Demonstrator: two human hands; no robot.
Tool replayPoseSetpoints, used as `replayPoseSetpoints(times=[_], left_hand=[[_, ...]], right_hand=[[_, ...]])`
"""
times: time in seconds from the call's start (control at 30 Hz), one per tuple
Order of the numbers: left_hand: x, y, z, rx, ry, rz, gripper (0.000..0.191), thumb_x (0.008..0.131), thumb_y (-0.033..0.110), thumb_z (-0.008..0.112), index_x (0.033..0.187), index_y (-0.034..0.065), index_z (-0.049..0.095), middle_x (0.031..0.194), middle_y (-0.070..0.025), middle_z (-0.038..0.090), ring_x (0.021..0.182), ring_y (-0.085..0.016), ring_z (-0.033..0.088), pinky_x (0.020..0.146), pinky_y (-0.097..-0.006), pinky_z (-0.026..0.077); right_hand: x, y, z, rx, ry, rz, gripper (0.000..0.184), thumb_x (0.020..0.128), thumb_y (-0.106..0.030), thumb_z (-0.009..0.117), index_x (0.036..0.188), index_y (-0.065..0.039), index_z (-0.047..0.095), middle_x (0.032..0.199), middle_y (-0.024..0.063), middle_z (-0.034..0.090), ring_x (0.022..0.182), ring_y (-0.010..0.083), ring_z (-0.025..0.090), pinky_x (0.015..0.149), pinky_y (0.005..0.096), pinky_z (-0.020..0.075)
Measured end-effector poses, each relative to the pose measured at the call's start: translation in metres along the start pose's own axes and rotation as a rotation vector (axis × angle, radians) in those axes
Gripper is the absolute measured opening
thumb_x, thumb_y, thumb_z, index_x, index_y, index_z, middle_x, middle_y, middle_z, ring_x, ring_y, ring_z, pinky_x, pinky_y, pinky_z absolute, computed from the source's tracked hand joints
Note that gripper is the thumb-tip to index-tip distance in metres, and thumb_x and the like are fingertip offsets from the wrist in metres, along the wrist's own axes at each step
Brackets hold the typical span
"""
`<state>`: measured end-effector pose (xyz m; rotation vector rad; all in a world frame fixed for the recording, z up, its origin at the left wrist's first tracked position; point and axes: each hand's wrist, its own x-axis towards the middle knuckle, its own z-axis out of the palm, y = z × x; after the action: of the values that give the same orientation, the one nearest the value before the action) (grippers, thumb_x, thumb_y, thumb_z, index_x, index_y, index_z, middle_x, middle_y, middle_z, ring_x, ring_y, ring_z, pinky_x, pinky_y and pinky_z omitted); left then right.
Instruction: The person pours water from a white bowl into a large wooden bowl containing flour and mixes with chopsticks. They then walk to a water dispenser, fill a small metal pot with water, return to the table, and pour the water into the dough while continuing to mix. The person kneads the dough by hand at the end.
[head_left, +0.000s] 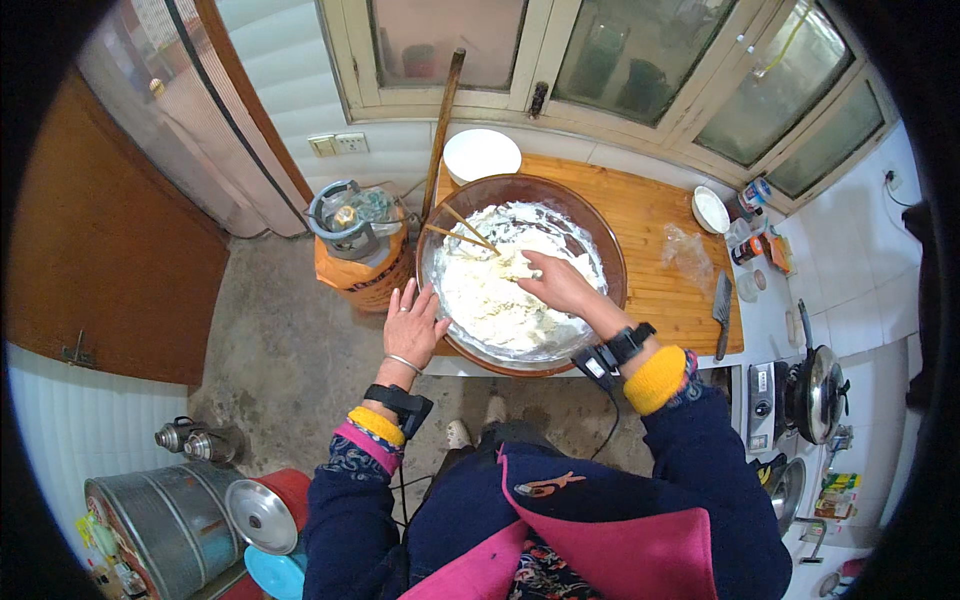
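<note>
A large brown basin (616, 259) stands at the left end of a wooden board. White flour and a pale, shaggy dough mixture (495, 304) cover its inside. My right hand (559, 283) reaches in over the right side, its fingertips at the dough; whether they grip any is hidden. Two wooden chopsticks (459, 235) lean on the basin's left rim, with their tips in the mixture. My left hand (412, 322), wearing a ring and a bangle, is at the lower left rim. Its fingers are spread and it holds nothing.
Behind the basin is a white bowl (482, 155); a wooden stick (444, 127) stands beside it. An orange-wrapped gas cylinder (360, 270) stands at left. On the wooden board (652, 202) lie a plastic bag (688, 255) and a kitchen knife (722, 311). A lidded pan (823, 394) sits on the stove.
</note>
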<state>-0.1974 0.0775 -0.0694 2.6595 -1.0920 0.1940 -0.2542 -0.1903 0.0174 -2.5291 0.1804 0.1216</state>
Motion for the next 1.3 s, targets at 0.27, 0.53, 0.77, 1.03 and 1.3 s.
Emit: replayPoseSetpoints(times=[0.27, 0.53, 0.77, 1.03, 1.3], left_hand=[[0.026, 0.006, -0.003, -0.136, -0.294, 0.256, 0.024, 0.086, 0.030, 0.058, 0.097, 0.0099, 0.065, 0.105, -0.0044, 0.065, 0.119, -0.026, 0.048, 0.107, -0.0476, 0.027], [0.044, -0.030, -0.017, -0.006, -0.290, 0.363, 0.017, 0.082, 0.025, 0.061, 0.083, 0.0089, 0.065, 0.097, -0.0035, 0.065, 0.111, -0.025, 0.053, 0.106, -0.0459, 0.029], [0.061, -0.031, -0.006, -0.472, -0.403, 0.304, 0.016, 0.081, 0.022, 0.063, 0.075, 0.0068, 0.065, 0.074, -0.0090, 0.063, 0.079, -0.027, 0.062, 0.092, -0.0428, 0.041], [0.075, -0.042, 0.004, -0.651, -0.302, 0.419, 0.012, 0.081, 0.017, 0.063, 0.079, 0.0059, 0.065, 0.075, -0.0115, 0.063, 0.071, -0.030, 0.062, 0.064, -0.0394, 0.048], [0.078, -0.044, 0.008, -0.554, -0.315, 0.609, 0.018, 0.082, 0.023, 0.059, 0.073, 0.0074, 0.061, 0.068, -0.0108, 0.061, 0.062, -0.030, 0.062, 0.056, -0.0405, 0.049]], right_hand=[[0.102, 0.005, 0.043, -0.095, -0.117, 0.059, 0.062, 0.082, -0.028, 0.063, 0.130, 0.001, 0.039, 0.109, 0.0248, 0.061, 0.102, 0.0371, 0.059, 0.086, 0.0435, 0.0476], [0.128, 0.009, 0.077, -0.040, -0.283, 0.100, 0.052, 0.080, -0.029, 0.065, 0.124, -0.005, 0.052, 0.109, 0.0195, 0.061, 0.098, 0.0349, 0.059, 0.083, 0.0407, 0.0478], [0.070, 0.020, 0.072, -0.168, 0.129, 0.034, 0.012, 0.078, -0.018, 0.060, 0.084, -0.008, 0.059, 0.085, 0.0128, 0.057, 0.081, 0.0323, 0.060, 0.071, 0.0432, 0.0484], [-0.013, 0.004, 0.071, 0.161, 0.411, 0.030, 0.014, 0.086, -0.011, 0.059, 0.098, -0.007, 0.064, 0.090, 0.0149, 0.064, 0.081, 0.0315, 0.063, 0.071, 0.0363, 0.0504], [-0.034, -0.064, 0.119, 0.176, 0.045, 0.040, 0.014, 0.087, -0.017, 0.054, 0.094, -0.007, 0.060, 0.086, 0.0139, 0.062, 0.082, 0.0333, 0.062, 0.070, 0.0405, 0.0485]])
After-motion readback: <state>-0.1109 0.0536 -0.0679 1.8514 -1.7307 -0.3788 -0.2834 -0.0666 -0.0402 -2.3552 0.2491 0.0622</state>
